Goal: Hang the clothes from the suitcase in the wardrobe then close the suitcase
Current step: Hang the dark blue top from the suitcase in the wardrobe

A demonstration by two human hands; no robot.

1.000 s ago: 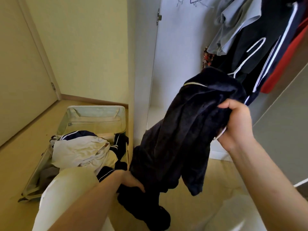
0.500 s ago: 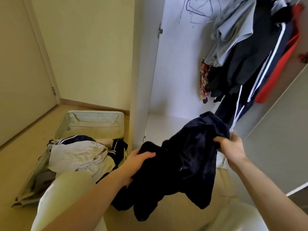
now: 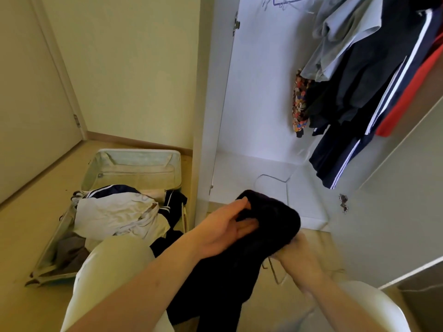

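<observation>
Open wardrobe ahead, white inside, door swung out on right. Hung garments on rail upper right: grey shirt, dark jacket with white stripes, red piece, patterned item behind them. Spare wire hangers near top edge, another white hanger lying on wardrobe floor.

Pale suitcase open flat on wooden floor left of wardrobe, lid side bare, near half with a heap left: white garment on top, navy striped piece at right edge, grey-brown fabric lower left.

Dark navy garment held low in front of wardrobe opening, between both hands, bulk drooping down between knees.

Left hand on upper fold, fingers fairly straight and tucked into cloth; a clamp or just a press, cannot tell. Right hand curled round lower edge of same garment, with what looks like a thin wire hanger beneath, too faint to confirm.

Step in hand, as judged: fitting dark garment onto hanger. Midway through task; several pieces left in case, case unclosed.

Next move calls for: finding neck opening or waistband, threading hanger through, then lifting to rail beside striped jacket.
</observation>
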